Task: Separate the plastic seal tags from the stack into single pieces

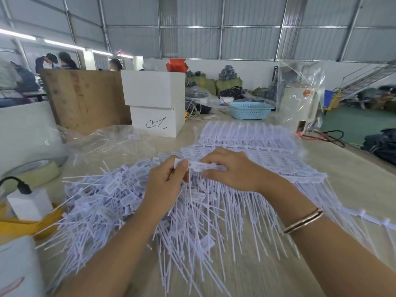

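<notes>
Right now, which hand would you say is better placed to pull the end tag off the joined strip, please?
Probably the left hand: it pinches the end tag of the strip and sits over the loose pile, while the right hand holds the rest steady.

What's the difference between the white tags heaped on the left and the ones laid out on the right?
The heap on the left is loose single tags, tangled and pointing every way. The stack on the right is tags still joined in rows, lying flat with tails parallel. Both are the same white plastic. The left hand and right hand grip one strip between them.
</notes>
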The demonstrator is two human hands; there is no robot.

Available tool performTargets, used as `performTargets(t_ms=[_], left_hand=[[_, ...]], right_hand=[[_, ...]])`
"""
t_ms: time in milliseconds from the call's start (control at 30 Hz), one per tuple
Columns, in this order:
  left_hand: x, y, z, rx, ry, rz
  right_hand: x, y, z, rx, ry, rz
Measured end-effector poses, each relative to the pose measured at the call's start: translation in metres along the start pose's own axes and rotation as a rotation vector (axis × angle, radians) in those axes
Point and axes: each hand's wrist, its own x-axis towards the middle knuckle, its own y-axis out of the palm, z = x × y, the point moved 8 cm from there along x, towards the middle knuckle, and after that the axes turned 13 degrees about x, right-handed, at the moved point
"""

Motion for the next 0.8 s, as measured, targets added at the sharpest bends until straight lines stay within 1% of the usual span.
performTargets(t_ms=[67,200,267,400,533,633,700,800], left_hand=[[-0.001,0.002,-0.001,0.020,0.012,0.010],[0.001,0.002,0.001,-0.022,-0.023,0.041],[0.000,0.003,0.000,-0.013,-0.021,0.069],[-0.002,0.006,-0.001,-0.025,-0.045,0.094],[0.001,0.003,0.005,-0.053,-0.115,0.049],[0.002,0.001,0.008,-0.151,-0.185,0.035],[0.001,0.001,0.007,-0.219,-0.191,0.045],[-0.001,0.001,0.006,-0.286,-0.208,0.012]], right_hand=[[0.000,0.004,0.004,0.075,-0.024,-0.015],[0.000,0.006,0.004,0.280,-0.019,-0.056],[0.001,0.008,0.009,0.326,-0.044,-0.081],[0.002,0.010,0.008,0.281,-0.063,-0.142],[0.001,0.010,0.013,0.245,-0.118,-0.203],[-0.002,0.010,0.019,0.238,-0.178,-0.266],[-0.004,0.009,0.022,0.224,-0.223,-0.322],[-0.008,0.006,0.025,0.202,-0.263,-0.393]])
